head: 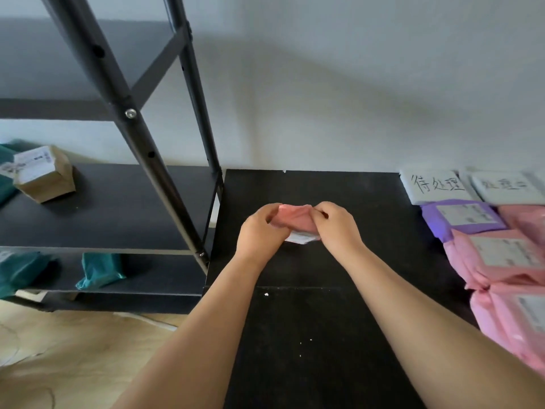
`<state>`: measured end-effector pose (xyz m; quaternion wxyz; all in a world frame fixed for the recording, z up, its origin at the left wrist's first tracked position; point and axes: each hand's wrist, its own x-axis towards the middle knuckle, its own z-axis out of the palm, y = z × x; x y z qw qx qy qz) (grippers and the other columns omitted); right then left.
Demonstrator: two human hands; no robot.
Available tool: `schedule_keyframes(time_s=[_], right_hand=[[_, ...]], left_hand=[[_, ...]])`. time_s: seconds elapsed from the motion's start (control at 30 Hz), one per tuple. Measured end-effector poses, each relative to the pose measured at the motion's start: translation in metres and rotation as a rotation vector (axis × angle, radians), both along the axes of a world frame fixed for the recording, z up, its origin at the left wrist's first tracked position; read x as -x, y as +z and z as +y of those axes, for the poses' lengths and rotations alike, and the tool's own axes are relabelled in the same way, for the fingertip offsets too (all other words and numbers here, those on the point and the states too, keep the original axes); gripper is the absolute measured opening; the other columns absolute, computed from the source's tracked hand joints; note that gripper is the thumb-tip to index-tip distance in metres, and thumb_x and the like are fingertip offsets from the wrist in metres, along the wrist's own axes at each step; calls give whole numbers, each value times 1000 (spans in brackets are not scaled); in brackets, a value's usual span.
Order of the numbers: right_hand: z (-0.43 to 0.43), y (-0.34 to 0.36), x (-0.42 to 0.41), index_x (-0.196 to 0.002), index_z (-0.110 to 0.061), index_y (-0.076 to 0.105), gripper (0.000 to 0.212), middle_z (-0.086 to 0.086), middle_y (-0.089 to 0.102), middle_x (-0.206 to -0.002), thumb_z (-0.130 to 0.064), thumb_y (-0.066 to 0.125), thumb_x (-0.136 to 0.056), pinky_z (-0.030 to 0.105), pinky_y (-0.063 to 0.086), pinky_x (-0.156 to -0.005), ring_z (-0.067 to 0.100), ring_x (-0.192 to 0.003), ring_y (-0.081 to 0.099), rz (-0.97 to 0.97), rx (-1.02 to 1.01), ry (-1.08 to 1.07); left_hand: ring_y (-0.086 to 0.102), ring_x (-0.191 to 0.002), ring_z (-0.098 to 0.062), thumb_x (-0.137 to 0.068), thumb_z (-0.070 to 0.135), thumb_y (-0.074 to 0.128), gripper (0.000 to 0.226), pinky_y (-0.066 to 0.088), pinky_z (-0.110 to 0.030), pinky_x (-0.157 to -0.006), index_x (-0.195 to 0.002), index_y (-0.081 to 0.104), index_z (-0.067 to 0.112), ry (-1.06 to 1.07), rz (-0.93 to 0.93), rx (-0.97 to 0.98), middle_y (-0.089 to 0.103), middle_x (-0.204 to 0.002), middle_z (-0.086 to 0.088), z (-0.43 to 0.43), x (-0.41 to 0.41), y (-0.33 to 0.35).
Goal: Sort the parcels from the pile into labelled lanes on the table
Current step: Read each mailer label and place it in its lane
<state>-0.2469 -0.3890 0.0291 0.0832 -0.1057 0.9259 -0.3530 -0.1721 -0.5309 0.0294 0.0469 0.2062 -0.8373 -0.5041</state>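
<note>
1. Pink plastic, small and crumpled: the pink parcel (295, 221) is held over the middle of the black bench (309, 335), toward its far edge. A white slip shows at the parcel's lower side.
2. Both hands are on it. The left hand (261, 231) pinches its left end with curled fingers and thumb, and the right hand (339, 228) pinches its right end the same way. Neither hand is free.
3. Its long axis runs left to right between the two hands, roughly parallel to the bench's far edge.
4. The lanes sit at the bench's far right corner, where the first label card (436, 185) and the second label card (505, 185) carry handwritten characters. The second is too blurred to read.
5. From the cards toward the near edge lie a purple parcel (460, 216) and then overlapping pink parcels (501, 261) along the right edge.
6. The coming move turns on this: the lanes lie to the right of the held parcel, well apart from it, with bare bench between. The right hand is the nearer one, so it could likely carry the parcel across alone once the slip is read.
7. Beside the bench's left edge stands a dark shelf unit (103, 208) holding a brown box (44, 175) and teal parcels (100, 270).
</note>
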Motion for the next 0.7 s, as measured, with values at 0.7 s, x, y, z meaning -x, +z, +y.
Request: schedule_keyframes(time_s=[0.7], right_hand=[[227, 73, -147, -129, -20, 58, 40, -12, 61, -111, -39, 64, -94, 17, 39, -74, 2, -95, 55, -31, 311, -116]], left_hand=[[72, -85, -11, -89, 30, 71, 15, 53, -21, -68, -98, 74, 18, 192, 2, -320, 75, -92, 6, 185, -140, 77]])
